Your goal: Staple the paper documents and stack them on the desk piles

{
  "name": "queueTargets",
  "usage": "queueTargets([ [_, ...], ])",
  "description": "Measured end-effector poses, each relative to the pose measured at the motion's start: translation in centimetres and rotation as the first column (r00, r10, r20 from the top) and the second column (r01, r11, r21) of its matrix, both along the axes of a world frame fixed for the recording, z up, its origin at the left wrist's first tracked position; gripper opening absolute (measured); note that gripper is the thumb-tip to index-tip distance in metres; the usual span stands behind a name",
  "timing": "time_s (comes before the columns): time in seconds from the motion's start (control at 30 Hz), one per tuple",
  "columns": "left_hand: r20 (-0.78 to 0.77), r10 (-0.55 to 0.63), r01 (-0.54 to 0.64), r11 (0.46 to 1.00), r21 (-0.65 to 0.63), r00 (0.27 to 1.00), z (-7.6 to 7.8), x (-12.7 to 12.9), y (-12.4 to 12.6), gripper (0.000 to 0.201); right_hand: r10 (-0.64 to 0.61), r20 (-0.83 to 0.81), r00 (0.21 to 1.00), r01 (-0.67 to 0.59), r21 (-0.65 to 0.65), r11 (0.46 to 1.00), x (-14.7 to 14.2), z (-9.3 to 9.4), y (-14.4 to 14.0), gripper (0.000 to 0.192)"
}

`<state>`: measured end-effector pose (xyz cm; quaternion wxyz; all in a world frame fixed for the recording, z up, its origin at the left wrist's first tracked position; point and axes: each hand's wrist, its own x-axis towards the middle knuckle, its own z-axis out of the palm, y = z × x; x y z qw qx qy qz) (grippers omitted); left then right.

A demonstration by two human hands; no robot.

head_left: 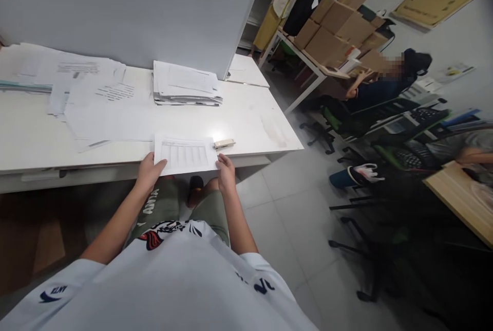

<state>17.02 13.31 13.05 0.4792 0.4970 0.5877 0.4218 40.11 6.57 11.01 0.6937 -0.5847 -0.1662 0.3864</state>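
Note:
At the front edge of the white desk, a sheet of paper (185, 157) with a printed table is held between my two hands. My left hand (149, 171) grips its left edge, thumb on top. On the opposite edge, my right hand (226, 170) pinches the paper near its right side. Just beyond my right fingers lies a pale stapler (224, 143) on the desktop. Whether the paper is one sheet or a few, I cannot tell.
Behind the paper on the desk (254, 120) sits a thick paper stack (187, 83), with loose sheets (100, 94) spread to the left. A grey partition (127, 7) rises at the back. To the right are cardboard boxes (335, 28), office chairs (354, 115) and several people.

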Motion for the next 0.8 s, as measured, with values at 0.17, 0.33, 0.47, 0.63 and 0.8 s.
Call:
queueTargets([
  [0.17,0.124,-0.042,0.048,0.998,-0.044,0.991,-0.4,1.8,-0.6,0.047,-0.079,0.158,0.984,0.09,-0.065,0.994,1.4,0.5,-1.0,0.036],
  [0.33,0.221,-0.063,0.081,0.994,-0.069,0.973,-0.1,3.5,-1.5,0.05,-0.031,0.71,0.704,0.064,-0.02,0.998,4.0,4.6,0.0,0.034],
  [0.47,0.193,-0.051,0.068,0.995,-0.079,0.98,0.2,4.1,-1.9,0.045,0.174,0.913,0.368,-0.15,-0.127,0.981,6.0,7.6,6.0,0.036],
  [0.63,0.155,-0.039,0.05,0.996,-0.068,0.987,-0.1,4.3,-2.0,0.042,0.375,0.888,0.267,-0.215,-0.325,0.921,5.6,5.2,12.2,0.051],
  [0.8,0.11,-0.057,0.061,0.998,-0.029,0.992,-0.6,4.4,-2.4,0.037,0.419,0.873,0.249,-0.138,-0.396,0.908,4.6,2.0,12.0,0.05],
])
